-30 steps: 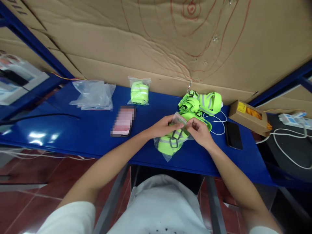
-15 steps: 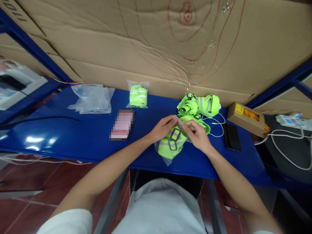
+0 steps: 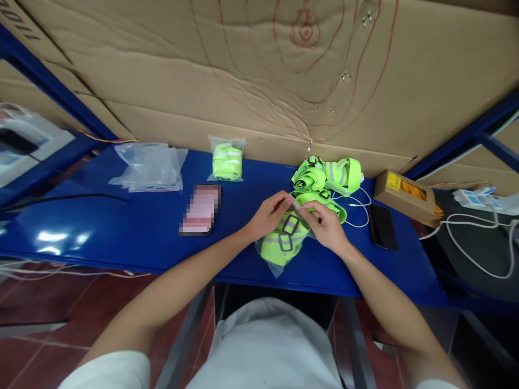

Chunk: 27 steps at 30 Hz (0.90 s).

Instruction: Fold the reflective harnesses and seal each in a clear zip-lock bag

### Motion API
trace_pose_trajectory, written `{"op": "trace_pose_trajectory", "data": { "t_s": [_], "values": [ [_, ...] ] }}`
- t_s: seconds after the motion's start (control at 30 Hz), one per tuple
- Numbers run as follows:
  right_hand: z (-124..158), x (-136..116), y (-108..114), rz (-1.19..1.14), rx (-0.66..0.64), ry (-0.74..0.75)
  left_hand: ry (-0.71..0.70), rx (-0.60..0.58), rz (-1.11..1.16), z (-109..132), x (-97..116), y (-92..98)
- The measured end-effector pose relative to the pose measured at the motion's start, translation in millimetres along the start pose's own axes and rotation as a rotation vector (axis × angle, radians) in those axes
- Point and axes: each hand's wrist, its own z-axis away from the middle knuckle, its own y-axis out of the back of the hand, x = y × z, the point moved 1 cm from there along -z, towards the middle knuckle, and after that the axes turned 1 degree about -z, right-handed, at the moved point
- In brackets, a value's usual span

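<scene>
A clear plastic bag holds a folded neon-yellow reflective strap with grey stripes and dark buckles. My left hand pinches the bag's top edge from the left, and my right hand pinches the same edge a short way to the right. The bag hangs tilted below my fingers, over the front of the blue table. Just behind my hands lies a pile of loose neon-yellow straps, partly hidden by them.
At the back stands a packed bag of neon strap. Flat clear bags lie to its left, with a phone with a blurred screen in front. To the right are a black phone, a cardboard box and white cables.
My right hand has shifted slightly left along the bag's top edge, closer to my left hand. The whole view has moved a little; the bag stays in both hands.
</scene>
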Motion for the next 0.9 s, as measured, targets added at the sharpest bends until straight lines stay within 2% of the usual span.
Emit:
{"op": "trace_pose_trajectory", "data": {
  "t_s": [0.2,0.43,0.7,0.9],
  "values": [
    [1,1,0,0.033,0.007,-0.024,0.049,-0.073,0.032,1,0,-1.5],
    [0,0,0,0.090,0.034,-0.001,0.036,-0.029,-0.064,-1,2,3.0],
    [-1,-1,1,-0.001,0.074,0.005,0.029,0.020,-0.053,-4,6,8.8],
    [0,-2,1,-0.006,0.092,0.006,0.133,-0.005,0.151,-8,3,12.5]
  ]
}}
